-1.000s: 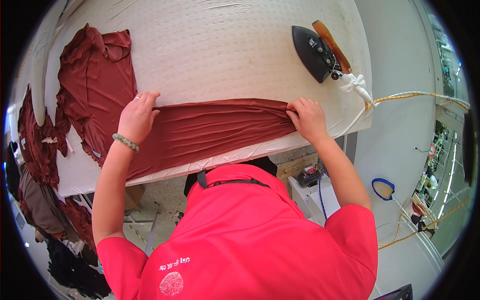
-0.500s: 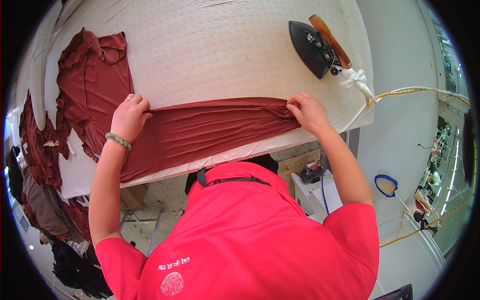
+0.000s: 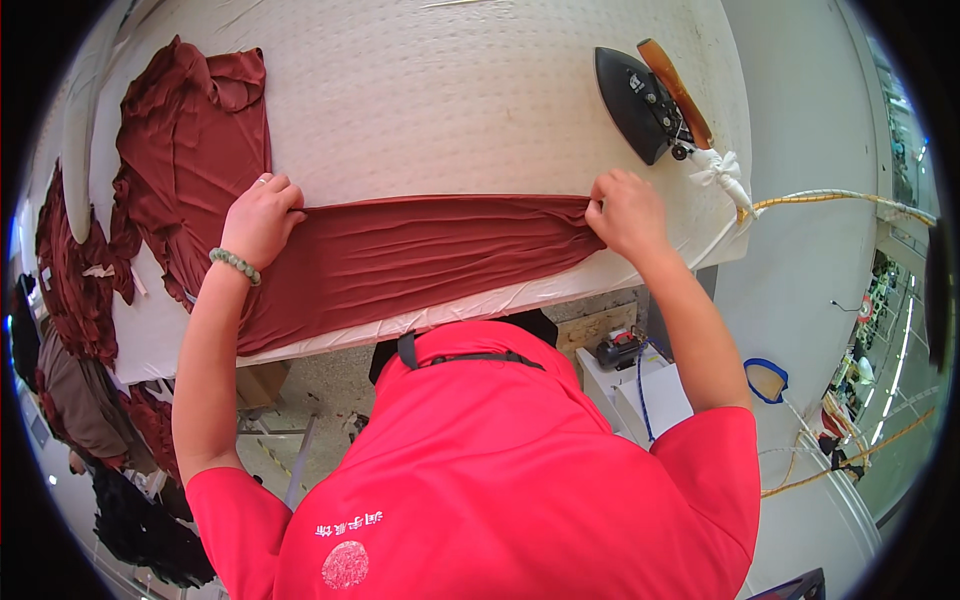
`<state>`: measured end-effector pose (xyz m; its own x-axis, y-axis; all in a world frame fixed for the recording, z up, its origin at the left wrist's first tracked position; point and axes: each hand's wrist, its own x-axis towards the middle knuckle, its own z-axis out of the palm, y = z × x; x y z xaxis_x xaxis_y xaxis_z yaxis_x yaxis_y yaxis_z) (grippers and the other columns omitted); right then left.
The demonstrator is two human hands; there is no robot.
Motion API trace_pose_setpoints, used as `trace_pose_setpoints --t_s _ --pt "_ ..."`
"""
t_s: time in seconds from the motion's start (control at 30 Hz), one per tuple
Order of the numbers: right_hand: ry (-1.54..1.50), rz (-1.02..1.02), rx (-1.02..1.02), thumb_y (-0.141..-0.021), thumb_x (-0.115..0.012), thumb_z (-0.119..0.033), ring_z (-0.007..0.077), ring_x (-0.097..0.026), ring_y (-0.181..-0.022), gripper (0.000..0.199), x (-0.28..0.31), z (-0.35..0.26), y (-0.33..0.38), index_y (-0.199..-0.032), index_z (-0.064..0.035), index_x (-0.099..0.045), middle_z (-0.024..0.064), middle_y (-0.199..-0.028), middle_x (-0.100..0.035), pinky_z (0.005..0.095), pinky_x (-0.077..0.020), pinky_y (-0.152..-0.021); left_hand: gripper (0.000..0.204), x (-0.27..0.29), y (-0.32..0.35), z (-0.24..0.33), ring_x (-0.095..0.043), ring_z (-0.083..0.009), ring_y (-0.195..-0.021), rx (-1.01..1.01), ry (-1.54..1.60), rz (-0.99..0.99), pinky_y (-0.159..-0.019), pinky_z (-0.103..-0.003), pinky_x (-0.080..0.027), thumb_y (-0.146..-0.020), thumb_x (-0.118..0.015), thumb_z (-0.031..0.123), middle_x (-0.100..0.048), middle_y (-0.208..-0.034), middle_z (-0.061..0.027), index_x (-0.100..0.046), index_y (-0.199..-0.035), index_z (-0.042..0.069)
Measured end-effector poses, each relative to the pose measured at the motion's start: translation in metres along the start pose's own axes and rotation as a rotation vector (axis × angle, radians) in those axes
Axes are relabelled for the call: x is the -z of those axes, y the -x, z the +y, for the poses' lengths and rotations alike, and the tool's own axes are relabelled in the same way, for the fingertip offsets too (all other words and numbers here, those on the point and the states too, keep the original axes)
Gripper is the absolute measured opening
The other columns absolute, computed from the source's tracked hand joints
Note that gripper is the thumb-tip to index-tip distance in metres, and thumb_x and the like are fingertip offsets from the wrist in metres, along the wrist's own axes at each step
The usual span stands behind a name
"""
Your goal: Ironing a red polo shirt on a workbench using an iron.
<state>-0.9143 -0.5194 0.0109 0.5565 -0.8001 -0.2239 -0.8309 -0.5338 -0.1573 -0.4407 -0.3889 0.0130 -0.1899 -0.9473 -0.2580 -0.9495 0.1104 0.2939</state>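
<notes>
At the far left, a crumpled dark red cloth bundle (image 3: 75,280) hangs by the edge of the padded, cream-covered bench (image 3: 430,110), with a grey-brown cloth (image 3: 85,400) below it and a shaggy black cloth (image 3: 150,525) lower down. Next to it, a loosely spread dark red garment (image 3: 200,140) lies wrinkled on the bench, reaching down to the person's left forearm. The left hand (image 3: 262,220), a green bead bracelet (image 3: 235,266) at its wrist, rests at the upper edge of a long dark red fabric panel (image 3: 420,260); its fingers are bent and close together, but whether they pinch the fabric cannot be told. The panel lies along the near side of the bench between the two hands, its upper edge nearly straight, with lengthwise creases gathering toward the right. There the right hand (image 3: 630,215) pinches the bunched end between thumb and fingers. Beyond that hand, near the bench's right side, sits a black pointed iron (image 3: 632,105) with a brown wooden handle (image 3: 675,90), a knotted white cloth (image 3: 720,170) and a yellow-and-white hose (image 3: 830,197) trailing right.
</notes>
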Motion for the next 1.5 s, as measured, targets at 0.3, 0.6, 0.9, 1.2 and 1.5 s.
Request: trace_pose_setpoints --t_s 0.3,0.6,0.9,1.2,1.5 --pt "0.035 -0.135 -0.262 -0.077 -0.064 -0.010 0.0389 -0.069 -0.084 0.011 0.002 -0.008 -0.032 -0.085 -0.0027 -0.064 0.0178 -0.088 -0.070 0.0510 -0.0544 -0.075 0.016 -0.002 -0.005 -0.004 -0.058 -0.0293 -0.094 0.028 0.037 0.000 -0.081 -0.040 -0.050 -0.080 -0.075 0.010 -0.059 -0.089 -0.0079 -0.062 -0.087 0.007" --pt "0.114 -0.098 -0.171 -0.078 -0.061 -0.008 0.0407 -0.069 -0.082 0.009 -0.005 -0.005 -0.044 -0.085 -0.0029 -0.062 0.0197 -0.086 -0.069 0.0518 -0.0543 -0.075 0.015 0.002 -0.004 -0.006 -0.059 -0.0268 -0.095 0.052 0.052 0.006 -0.081 -0.038 -0.052 -0.080 -0.077 0.014 -0.059 -0.089 -0.0064 -0.064 -0.086 0.008" --pt "-0.042 -0.042 -0.168 -0.078 -0.062 -0.009 0.0382 -0.066 -0.084 0.010 -0.009 0.008 -0.039 -0.087 -0.0042 -0.065 0.0169 -0.089 -0.069 0.0478 -0.0530 -0.075 0.013 0.006 -0.004 -0.007 -0.059 -0.0274 -0.096 0.105 0.097 -0.050 -0.082 -0.039 -0.051 -0.080 -0.077 0.016 -0.060 -0.090 -0.0068 -0.067 -0.085 0.008" --pt "-0.421 -0.065 -0.260 -0.091 -0.068 -0.020 0.0303 -0.066 -0.078 0.019 -0.008 0.027 -0.027 -0.087 -0.0015 -0.066 0.0153 -0.085 -0.068 0.0405 -0.0511 -0.070 0.015 -0.004 -0.007 -0.015 -0.059 -0.0286 -0.095 0.149 0.157 -0.038 -0.083 -0.040 -0.050 -0.082 -0.077 0.018 -0.061 -0.091 -0.0079 -0.068 -0.086 0.007" --pt "-0.484 -0.078 -0.322 -0.092 -0.069 -0.024 0.0335 -0.067 -0.082 0.021 -0.012 0.039 -0.028 -0.090 -0.0026 -0.068 0.0161 -0.087 -0.070 0.0420 -0.0508 -0.071 0.017 -0.008 -0.010 -0.009 -0.059 -0.0295 -0.094 0.237 0.177 -0.001 -0.081 -0.041 -0.050 -0.082 -0.077 0.019 -0.062 -0.088 -0.0083 -0.067 -0.084 0.005"
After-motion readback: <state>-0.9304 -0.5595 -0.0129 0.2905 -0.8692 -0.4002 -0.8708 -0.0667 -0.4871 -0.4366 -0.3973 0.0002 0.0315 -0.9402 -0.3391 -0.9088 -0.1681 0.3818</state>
